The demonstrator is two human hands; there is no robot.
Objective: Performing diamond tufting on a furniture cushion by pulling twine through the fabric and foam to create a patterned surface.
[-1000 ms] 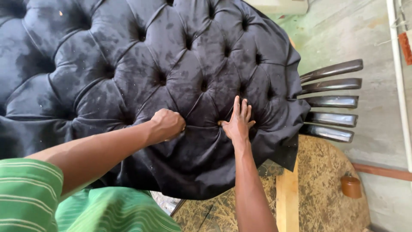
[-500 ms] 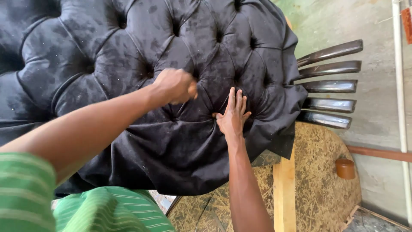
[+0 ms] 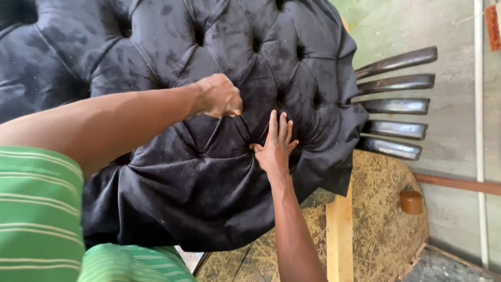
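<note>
1. My left hand (image 3: 219,96) is curled into a closed fist. It is raised just above the black velvet (image 3: 172,172). I cannot tell whether anything is pinched inside the fist.
2. My right hand (image 3: 275,149) lies flat on the velvet, palm down. Its fingers (image 3: 273,125) are stretched out straight and close together, gripping nothing.
3. The velvet is a tufted black cover with deep button dimples and folded pleats. It spreads under both my hands and well beyond my fingertips.
4. My right thumb rests at a dimple (image 3: 250,149) where several pleats meet. That dimple sits just below my left fist.
5. The two hands are near each other but not touching. The fist is up and to the left of my flat fingers.
6. To the right of my right fingers, past the velvet's edge, five dark curved wooden slats (image 3: 399,104) fan out.
7. Below my right wrist, a worn board (image 3: 386,219) shows from under the velvet, crossed by a pale wooden plank (image 3: 340,235).
8. A small brown cup (image 3: 411,201) sits at the board's right edge, well apart from my hands.
9. My green striped sleeve (image 3: 36,209) fills the lower left corner.
</note>
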